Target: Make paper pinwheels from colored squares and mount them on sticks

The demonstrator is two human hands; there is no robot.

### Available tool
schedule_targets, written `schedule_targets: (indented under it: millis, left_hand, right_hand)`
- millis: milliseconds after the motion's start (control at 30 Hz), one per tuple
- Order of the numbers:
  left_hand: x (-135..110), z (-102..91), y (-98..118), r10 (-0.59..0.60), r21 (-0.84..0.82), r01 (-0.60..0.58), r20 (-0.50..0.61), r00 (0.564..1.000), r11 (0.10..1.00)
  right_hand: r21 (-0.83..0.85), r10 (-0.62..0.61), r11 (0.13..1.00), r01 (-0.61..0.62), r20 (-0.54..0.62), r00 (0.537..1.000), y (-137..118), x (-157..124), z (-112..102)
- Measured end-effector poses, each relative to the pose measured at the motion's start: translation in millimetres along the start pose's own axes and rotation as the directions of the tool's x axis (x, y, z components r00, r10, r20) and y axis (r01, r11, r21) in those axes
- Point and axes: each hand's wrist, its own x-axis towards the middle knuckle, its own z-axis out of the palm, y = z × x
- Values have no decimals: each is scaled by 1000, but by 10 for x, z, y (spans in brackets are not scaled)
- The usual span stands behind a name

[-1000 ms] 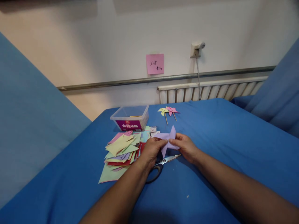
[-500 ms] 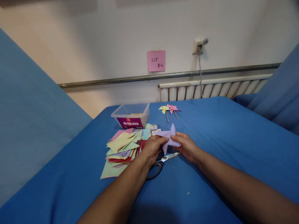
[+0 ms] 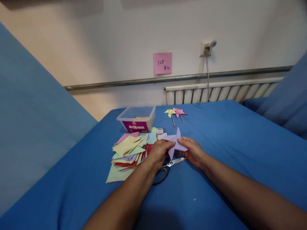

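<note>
A purple paper pinwheel (image 3: 177, 146) with folded, pointed blades is pinched between both hands above the blue cloth. My left hand (image 3: 161, 152) grips its left side, thumb near the middle. On the right side, my right hand (image 3: 192, 150) presses it between thumb and fingers; some fingertips are hidden behind the paper. Just below lie scissors (image 3: 171, 163) with black handles, partly covered by my left hand. To the left is a loose pile of coloured paper pieces (image 3: 128, 151). Farther back lie a yellow pinwheel (image 3: 170, 112) and a pink pinwheel (image 3: 179, 112) on sticks.
A clear plastic box (image 3: 136, 118) with a purple label stands behind the paper pile, with thin sticks inside. Small printed boxes (image 3: 161, 132) sit beside it. Blue cloth (image 3: 227, 134) covers the table. Behind are a radiator (image 3: 225, 91) and a wall socket (image 3: 206, 49).
The whole view has shifted slightly, so everything appears a little farther right. Both hands keep their pinch on the purple pinwheel, with hardly any movement of the fingers.
</note>
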Motion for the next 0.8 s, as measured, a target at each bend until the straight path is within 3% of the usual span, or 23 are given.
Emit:
schedule_targets:
  millis: [233, 467, 533, 633, 700, 800]
  left_hand:
    - [-4, -28, 43, -44, -131, 41, -24, 999, 991]
    - [-9, -44, 51, -36, -119, 28, -58, 998, 992]
    - [-25, -25, 21, -43, -68, 39, -53, 998, 997]
    - [-34, -1, -62, -93, 4, 93, -16, 996, 996]
    - [-25, 1, -125, -119, 19, 118, 15, 993, 993]
    - [-1, -9, -188, -127, 6, 127, 47, 991, 992]
  right_hand:
    - [30, -44, 998, 48, -133, 990, 7, 85, -86]
    - [-94, -107, 992, 89, -205, 973, -18, 151, -240]
    - [-176, -198, 973, 152, -287, 937, -89, 210, -321]
    - [-380, -422, 883, 274, -391, 818, -274, 374, -335]
    - [-521, -547, 782, 342, -309, 778, -435, 538, -191]
    - [-699, -639, 557, 449, -15, 769, -683, 867, 258]
